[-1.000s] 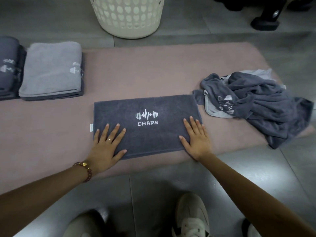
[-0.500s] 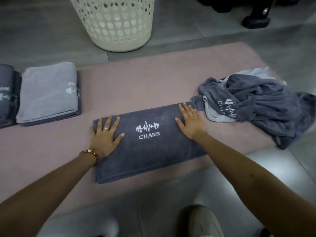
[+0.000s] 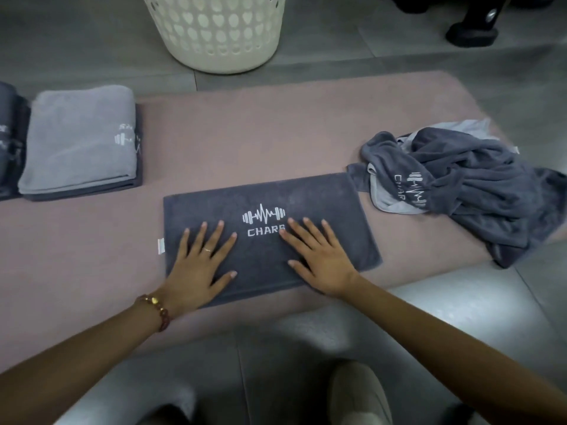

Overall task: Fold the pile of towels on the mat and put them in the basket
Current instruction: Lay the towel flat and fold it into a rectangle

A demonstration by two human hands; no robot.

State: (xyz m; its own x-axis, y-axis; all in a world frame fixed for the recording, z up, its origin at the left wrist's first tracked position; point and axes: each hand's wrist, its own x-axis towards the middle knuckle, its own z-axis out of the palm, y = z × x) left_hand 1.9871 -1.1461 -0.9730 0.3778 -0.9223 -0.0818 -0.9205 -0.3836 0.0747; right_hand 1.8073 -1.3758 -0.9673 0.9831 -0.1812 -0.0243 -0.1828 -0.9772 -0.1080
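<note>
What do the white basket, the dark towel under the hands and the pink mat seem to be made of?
Basket: likely moulded plastic, cream, smooth; its regular heart-shaped cut-outs suggest that.
Dark towel: soft matte cloth with fine nap, perhaps microfibre or terry.
Mat: pink, matte, thin with rounded corner; foam or fabric, cannot tell.

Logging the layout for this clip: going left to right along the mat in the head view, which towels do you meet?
dark folded stack → light grey folded towel → flat dark towel → crumpled towel pile
</note>
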